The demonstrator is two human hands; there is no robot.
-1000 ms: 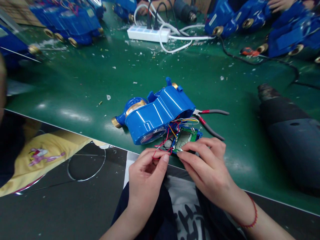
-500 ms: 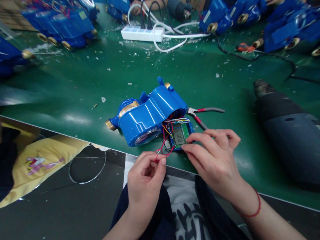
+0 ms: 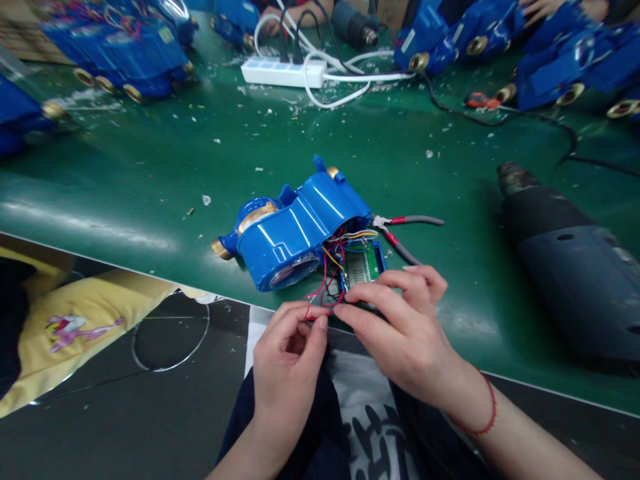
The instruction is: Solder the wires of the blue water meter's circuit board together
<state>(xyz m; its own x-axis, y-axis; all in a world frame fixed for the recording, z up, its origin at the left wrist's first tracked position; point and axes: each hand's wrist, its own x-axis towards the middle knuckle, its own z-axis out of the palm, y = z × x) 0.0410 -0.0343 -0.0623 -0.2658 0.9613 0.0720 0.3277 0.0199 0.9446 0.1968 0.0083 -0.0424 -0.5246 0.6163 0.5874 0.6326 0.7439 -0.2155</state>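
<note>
Some red wires are pinched in my left hand. My right hand curls near the display board; I cannot tell whether it grips anything.

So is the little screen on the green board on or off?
It looks on: dark digit-like shapes show on the grey screen of the green board. They're too small to read surely.

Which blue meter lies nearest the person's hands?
The central blue meter, beside the wired display board; the other meters all sit farther off, toward the picture's top and left edge.
</note>
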